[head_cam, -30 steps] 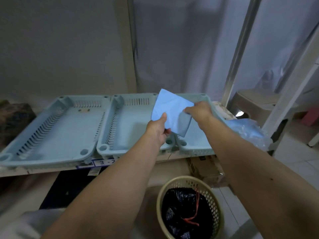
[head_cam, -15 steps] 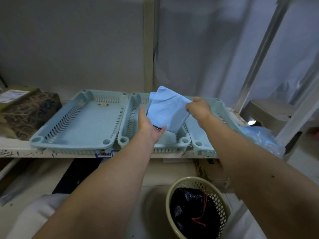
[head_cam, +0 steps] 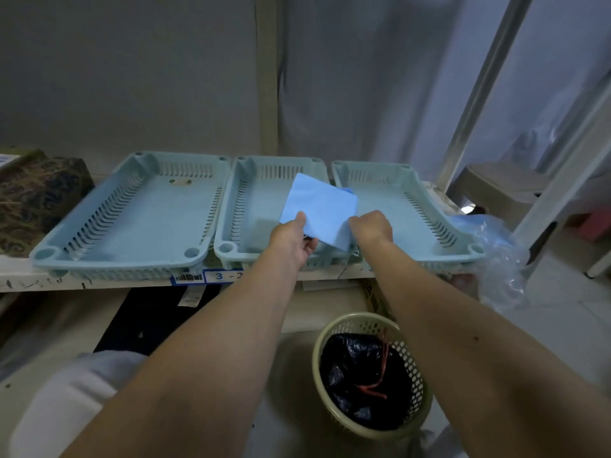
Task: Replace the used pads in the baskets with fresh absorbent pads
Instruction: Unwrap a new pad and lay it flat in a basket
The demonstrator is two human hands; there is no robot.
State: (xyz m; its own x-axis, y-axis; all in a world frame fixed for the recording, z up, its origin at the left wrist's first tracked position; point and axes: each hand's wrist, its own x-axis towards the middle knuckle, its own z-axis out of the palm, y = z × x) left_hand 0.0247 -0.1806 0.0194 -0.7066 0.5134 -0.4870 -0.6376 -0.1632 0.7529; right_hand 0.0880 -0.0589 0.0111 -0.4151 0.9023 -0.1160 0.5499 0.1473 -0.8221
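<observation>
Fingers (head_cam: 299, 221) of both hands pinching the blue pad (head_cam: 319, 209): unfold fully, lay flat in middle basket (head_cam: 244, 206).

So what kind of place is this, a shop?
Probably a stockroom or storage area: plastic baskets lined up on a shelf with a barcode label, plus a waste bin below.

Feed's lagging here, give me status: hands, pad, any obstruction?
Both hands, left and right, pinch the folded blue pad. Pad held over middle basket. Nothing visible blocking.
</observation>
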